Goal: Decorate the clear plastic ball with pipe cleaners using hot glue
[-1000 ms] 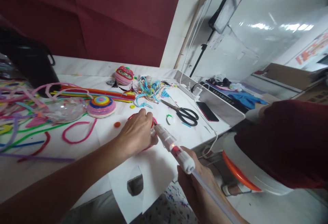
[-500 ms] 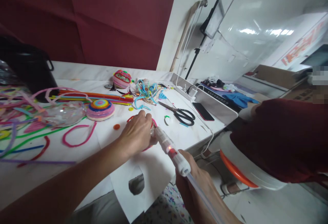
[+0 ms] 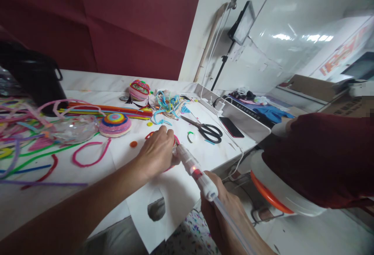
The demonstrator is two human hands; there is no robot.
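My left hand (image 3: pixel 156 152) rests on a white paper sheet (image 3: pixel 175 189), fingers curled over a small red pipe-cleaner piece (image 3: pixel 175 141) that is mostly hidden under it. My right hand (image 3: pixel 219 208) grips a white glue gun (image 3: pixel 194 169) with a red light and a clear glue stick trailing from its back. The gun's tip meets the piece right at my left fingers.
Loose pipe cleaners (image 3: pixel 35 146) litter the white table's left side. A rainbow coiled disc (image 3: pixel 114 124), a striped ball (image 3: pixel 139 89), black scissors (image 3: pixel 206 129) and a phone (image 3: pixel 231 126) lie beyond. A black pot (image 3: pixel 32 78) stands far left. A person in dark red (image 3: pixel 321 157) is at the right.
Both hands keep the same hold. The view has shifted slightly; the glue gun's tip stays at the red piece.
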